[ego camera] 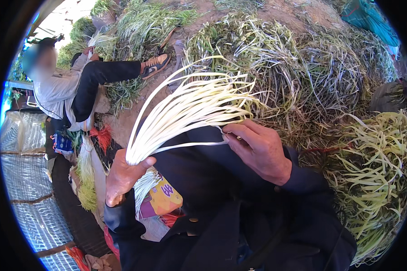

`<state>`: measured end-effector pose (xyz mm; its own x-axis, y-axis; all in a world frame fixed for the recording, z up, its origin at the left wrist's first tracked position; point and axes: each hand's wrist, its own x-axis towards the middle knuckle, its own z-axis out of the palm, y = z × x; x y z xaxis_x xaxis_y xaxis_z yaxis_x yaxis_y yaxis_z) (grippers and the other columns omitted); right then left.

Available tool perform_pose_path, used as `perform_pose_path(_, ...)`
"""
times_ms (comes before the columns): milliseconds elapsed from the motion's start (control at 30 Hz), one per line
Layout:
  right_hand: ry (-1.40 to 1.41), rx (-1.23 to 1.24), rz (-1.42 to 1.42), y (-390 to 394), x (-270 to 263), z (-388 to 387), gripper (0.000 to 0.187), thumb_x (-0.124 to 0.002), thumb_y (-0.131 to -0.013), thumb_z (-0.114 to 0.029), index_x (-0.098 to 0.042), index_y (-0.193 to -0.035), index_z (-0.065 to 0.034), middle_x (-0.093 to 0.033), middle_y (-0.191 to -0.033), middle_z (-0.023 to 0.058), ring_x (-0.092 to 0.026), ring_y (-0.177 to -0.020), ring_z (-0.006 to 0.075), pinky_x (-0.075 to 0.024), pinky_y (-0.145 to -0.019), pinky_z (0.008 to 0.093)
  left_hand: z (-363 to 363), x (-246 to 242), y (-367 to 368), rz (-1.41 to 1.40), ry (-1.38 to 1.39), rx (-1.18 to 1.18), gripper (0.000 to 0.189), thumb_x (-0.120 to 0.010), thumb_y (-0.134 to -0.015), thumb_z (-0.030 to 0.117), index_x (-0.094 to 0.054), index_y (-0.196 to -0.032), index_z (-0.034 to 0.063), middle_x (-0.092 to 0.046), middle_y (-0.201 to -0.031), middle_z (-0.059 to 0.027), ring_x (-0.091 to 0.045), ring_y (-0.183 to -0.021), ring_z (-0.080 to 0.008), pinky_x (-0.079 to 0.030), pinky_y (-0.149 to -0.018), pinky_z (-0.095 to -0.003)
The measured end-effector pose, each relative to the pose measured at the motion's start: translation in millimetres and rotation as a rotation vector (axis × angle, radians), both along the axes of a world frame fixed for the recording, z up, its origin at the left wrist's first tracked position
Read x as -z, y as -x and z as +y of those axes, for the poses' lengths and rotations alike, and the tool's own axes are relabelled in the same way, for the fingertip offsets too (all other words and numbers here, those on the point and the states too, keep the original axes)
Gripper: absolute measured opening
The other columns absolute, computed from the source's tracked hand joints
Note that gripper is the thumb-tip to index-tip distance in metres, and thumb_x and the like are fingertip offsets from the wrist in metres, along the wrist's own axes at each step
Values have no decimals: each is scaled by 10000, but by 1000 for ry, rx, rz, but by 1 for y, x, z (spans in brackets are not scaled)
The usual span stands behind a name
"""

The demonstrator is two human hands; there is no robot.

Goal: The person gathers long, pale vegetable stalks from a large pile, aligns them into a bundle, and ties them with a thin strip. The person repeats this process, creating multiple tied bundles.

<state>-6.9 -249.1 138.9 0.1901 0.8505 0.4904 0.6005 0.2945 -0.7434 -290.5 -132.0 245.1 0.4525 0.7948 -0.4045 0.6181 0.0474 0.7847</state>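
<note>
My left hand [122, 174] is closed around a bundle of pale, blanched chive-like stalks [186, 105], which fan out up and to the right. Thin white ends [145, 189] show below that hand; whether they belong to the same bundle I cannot tell. One lower stalk [193, 144] stands apart from the rest. At its right end my right hand [261, 152] pinches a thin leafy tip between thumb and fingers. Beneath my left hand lies a yellow and purple printed package [164, 198], partly hidden by my sleeve.
Heaps of discarded leaves [244, 57] cover the ground ahead. Loose yellow-green stalks [376, 179] lie at my right. Another person [54, 91] sits at upper left, holding stalks. Nearby are a bundle [87, 162], red strings [102, 137] and plastic sheeting [34, 176].
</note>
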Motion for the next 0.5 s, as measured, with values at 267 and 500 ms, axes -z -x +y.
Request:
perform_pose_path(267, -137, 60, 35, 10, 2, 21, 122, -746, -843, -89, -674, -928, -38, -631, -765, 78, -633, -622, 244, -498, -546, 344, 0, 8, 16, -155, 41, 113, 486, -798, -847, 427, -646, -992, -12, -564, -732, 25, -482, -674, -50, -396, -607, -236)
perform_pose_path(500, -57, 53, 26, -5, -3, 16, 69, -707, -863, -15, -681, -920, 16, -658, -762, 98, -623, -597, 201, -487, -544, 290, -13, 10, 3, -119, 44, -3, 396, -652, -976, 376, -614, -1072, -6, -512, -683, 33, -417, -575, -41, -330, -519, -217)
